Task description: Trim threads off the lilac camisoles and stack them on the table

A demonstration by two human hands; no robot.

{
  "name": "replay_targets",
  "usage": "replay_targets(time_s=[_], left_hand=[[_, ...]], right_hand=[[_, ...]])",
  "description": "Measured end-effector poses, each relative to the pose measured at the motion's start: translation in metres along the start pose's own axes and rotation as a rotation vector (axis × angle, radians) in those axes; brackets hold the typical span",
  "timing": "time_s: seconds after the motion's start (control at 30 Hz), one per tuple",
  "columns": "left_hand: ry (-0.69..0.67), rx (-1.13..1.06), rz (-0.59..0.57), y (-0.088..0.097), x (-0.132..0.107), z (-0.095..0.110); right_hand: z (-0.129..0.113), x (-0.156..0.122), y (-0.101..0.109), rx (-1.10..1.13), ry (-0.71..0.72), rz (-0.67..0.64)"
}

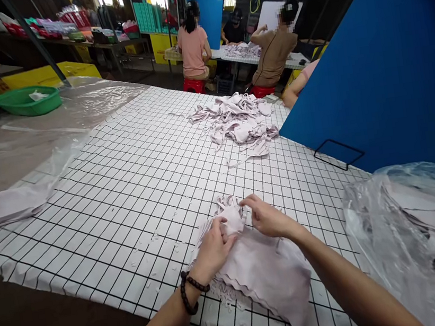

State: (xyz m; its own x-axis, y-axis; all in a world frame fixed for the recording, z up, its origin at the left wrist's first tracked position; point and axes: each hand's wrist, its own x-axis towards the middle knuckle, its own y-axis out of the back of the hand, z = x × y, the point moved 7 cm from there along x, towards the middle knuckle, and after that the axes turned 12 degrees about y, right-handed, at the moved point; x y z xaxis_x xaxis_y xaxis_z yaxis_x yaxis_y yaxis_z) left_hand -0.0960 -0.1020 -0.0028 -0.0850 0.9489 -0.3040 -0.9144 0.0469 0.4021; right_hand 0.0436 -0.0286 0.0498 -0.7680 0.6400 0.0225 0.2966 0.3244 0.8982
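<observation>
A pale lilac fabric piece with a wavy edge (268, 274) lies on the checked tablecloth in front of me. On its upper end sits a smaller bunched pale fabric piece (233, 218) with thin loops of strip at its far side. My left hand (214, 246), with a dark beaded bracelet on the wrist, grips the bunched piece between thumb and fingers. My right hand (267, 216) is closed at the right edge of that piece, its index finger reaching to the loops. Whatever lies between its fingertips is too small to make out. Small fabric scraps (228, 292) lie beneath the wavy edge.
A heap of lilac fabric pieces (239, 120) lies farther back. At right are a clear plastic bag of fabric (392, 247), a blue panel (382, 72) and a black wire stand (338, 153). More fabric (14, 203) and a green basin (27, 101) are left. People sit behind.
</observation>
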Motion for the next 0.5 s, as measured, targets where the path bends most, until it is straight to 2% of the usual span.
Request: replay_targets(time_s=[0.1,0.17,0.23,0.3,0.37,0.43,0.5], left_hand=[[-0.012,0.124,0.184,0.016,-0.009,0.002],[-0.025,0.242,0.326,0.027,-0.013,0.002],[-0.042,0.334,0.394,0.034,-0.013,0.000],[-0.051,0.363,0.385,0.038,-0.010,-0.004],[-0.036,0.344,0.367,0.040,-0.006,-0.011],[-0.007,0.324,0.373,0.044,-0.003,-0.016],[0.010,0.331,0.379,0.045,-0.001,-0.020]], right_hand=[[0.010,-0.032,0.017,-0.099,-0.204,0.133],[0.013,-0.068,0.020,-0.113,-0.337,0.133],[0.018,-0.112,0.016,-0.094,-0.513,0.093],[0.023,-0.156,0.006,-0.049,-0.703,0.050],[0.025,-0.191,-0.013,0.069,-0.816,0.041],[0.023,-0.209,-0.037,0.244,-0.845,0.103],[0.024,-0.217,-0.056,0.400,-0.851,0.241]])
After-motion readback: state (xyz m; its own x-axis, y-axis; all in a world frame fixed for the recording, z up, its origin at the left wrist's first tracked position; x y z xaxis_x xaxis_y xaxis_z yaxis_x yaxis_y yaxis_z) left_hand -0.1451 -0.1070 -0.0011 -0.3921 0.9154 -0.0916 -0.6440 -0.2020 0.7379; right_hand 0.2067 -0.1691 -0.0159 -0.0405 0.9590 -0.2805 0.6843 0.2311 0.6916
